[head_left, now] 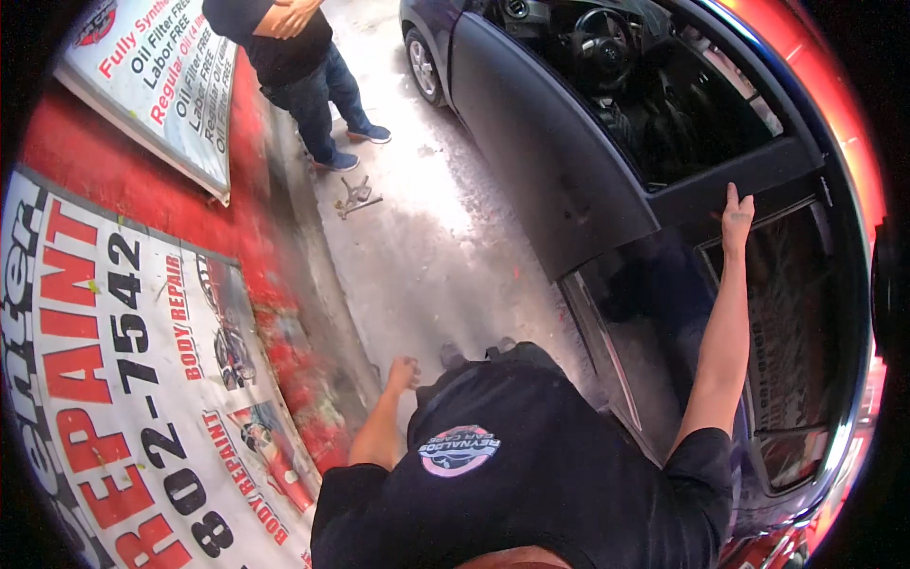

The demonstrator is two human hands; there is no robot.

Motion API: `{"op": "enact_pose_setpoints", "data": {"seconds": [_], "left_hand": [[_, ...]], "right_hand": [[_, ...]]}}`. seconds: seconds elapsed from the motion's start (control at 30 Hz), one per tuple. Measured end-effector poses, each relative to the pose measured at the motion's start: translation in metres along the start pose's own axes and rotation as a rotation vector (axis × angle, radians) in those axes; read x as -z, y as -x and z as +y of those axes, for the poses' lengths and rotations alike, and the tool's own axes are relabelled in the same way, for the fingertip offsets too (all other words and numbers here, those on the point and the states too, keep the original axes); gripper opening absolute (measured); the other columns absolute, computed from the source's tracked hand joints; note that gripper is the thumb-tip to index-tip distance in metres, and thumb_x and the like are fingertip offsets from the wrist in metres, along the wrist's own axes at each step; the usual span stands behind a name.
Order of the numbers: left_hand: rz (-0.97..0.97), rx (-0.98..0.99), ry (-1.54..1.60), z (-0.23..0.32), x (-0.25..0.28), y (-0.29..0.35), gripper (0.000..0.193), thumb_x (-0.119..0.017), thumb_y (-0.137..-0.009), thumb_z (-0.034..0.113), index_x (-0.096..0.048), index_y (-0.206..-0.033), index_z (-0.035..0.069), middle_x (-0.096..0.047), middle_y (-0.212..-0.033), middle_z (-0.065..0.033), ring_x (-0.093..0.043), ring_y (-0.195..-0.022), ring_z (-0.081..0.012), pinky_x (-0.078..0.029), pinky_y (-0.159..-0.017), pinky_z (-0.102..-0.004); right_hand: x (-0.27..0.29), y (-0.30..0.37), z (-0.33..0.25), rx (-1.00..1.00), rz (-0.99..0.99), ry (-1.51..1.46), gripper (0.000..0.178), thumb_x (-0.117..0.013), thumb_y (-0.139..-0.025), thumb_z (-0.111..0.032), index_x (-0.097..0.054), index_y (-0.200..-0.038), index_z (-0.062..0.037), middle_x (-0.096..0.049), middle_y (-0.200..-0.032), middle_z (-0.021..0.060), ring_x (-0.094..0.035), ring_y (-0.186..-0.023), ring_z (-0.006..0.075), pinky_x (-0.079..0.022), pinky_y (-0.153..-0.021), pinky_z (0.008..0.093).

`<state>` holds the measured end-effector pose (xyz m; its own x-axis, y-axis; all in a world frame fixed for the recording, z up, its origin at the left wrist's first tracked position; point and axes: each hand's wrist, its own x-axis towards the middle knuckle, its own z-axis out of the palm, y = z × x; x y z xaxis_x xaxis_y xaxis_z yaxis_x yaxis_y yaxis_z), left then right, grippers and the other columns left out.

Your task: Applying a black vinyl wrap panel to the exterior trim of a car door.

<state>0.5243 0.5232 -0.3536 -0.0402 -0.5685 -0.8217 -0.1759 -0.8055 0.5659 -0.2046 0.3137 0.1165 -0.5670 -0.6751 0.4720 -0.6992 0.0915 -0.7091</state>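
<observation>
My right arm reaches out to a dark car (654, 294). At its end my right hand (737, 220) lies against the black rear upright of the front door's window frame (687, 194), with at least two fingers stretched out; the thumb side is partly hidden. That front door (545, 142) has a matte dark grey skin, duller than the glossy dark blue rear door. Through its window opening the steering wheel (604, 49) and dark seats show. Low beside my body hangs my left hand (404, 374), its fingers curled loosely and nothing visible in them.
A person (299, 66) in dark clothes stands ahead on the left, arms folded. Near their blue shoes, a metal stand or tool (356, 195) lies on the concrete floor (445, 256). Printed banners (104, 379) cover the red wall (242, 152) along my left.
</observation>
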Motion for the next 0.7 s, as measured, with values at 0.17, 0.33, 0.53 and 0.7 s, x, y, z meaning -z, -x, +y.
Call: {"op": "enact_pose_setpoints", "data": {"seconds": [0.17, 0.33, 0.53, 0.7], "left_hand": [[-0.018, -0.009, -0.008, -0.008, 0.022, 0.002, 0.031, -0.055, -0.097, 0.020, -0.061, -0.123, 0.003, -0.068, -0.090, -0.0155, -0.064, -0.055, -0.0261, -0.054, -0.044, -0.0400], [0.022, 0.095, -0.026, 0.000, 0.027, 0.001, 0.034, -0.056, -0.095, 0.020, -0.064, -0.124, 0.004, -0.069, -0.089, -0.0149, -0.065, -0.055, -0.0255, -0.055, -0.046, -0.0397], [-0.018, 0.035, -0.136, 0.029, 0.006, -0.009, 0.037, -0.054, -0.098, 0.021, -0.063, -0.129, 0.003, -0.070, -0.091, -0.0130, -0.066, -0.062, -0.0212, -0.057, -0.051, -0.0360], [-0.104, -0.037, -0.151, 0.059, -0.017, -0.008, 0.038, -0.055, -0.100, 0.023, -0.063, -0.131, 0.002, -0.070, -0.098, -0.0122, -0.067, -0.067, -0.0208, -0.057, -0.054, -0.0358]], "right_hand": [[-0.003, 0.019, -0.040, -0.115, -0.002, -0.156, 0.035, -0.059, -0.104, -0.029, -0.044, -0.088, -0.0030, -0.052, -0.082, 0.0059, -0.060, -0.072, 0.0166, -0.062, -0.059, 0.0365], [-0.004, 0.014, -0.039, -0.236, 0.015, -0.098, 0.028, -0.060, -0.103, -0.028, -0.055, -0.108, -0.0006, -0.067, -0.101, 0.0101, -0.069, -0.083, 0.0196, -0.061, -0.058, 0.0330], [-0.002, 0.008, -0.012, -0.206, -0.007, -0.129, 0.028, -0.060, -0.103, -0.029, -0.056, -0.110, -0.0028, -0.067, -0.103, 0.0090, -0.069, -0.086, 0.0191, -0.060, -0.058, 0.0328], [-0.001, 0.006, -0.009, -0.152, -0.003, -0.081, 0.028, -0.060, -0.103, -0.029, -0.057, -0.112, -0.0029, -0.067, -0.103, 0.0079, -0.069, -0.086, 0.0186, -0.059, -0.058, 0.0321]]}}
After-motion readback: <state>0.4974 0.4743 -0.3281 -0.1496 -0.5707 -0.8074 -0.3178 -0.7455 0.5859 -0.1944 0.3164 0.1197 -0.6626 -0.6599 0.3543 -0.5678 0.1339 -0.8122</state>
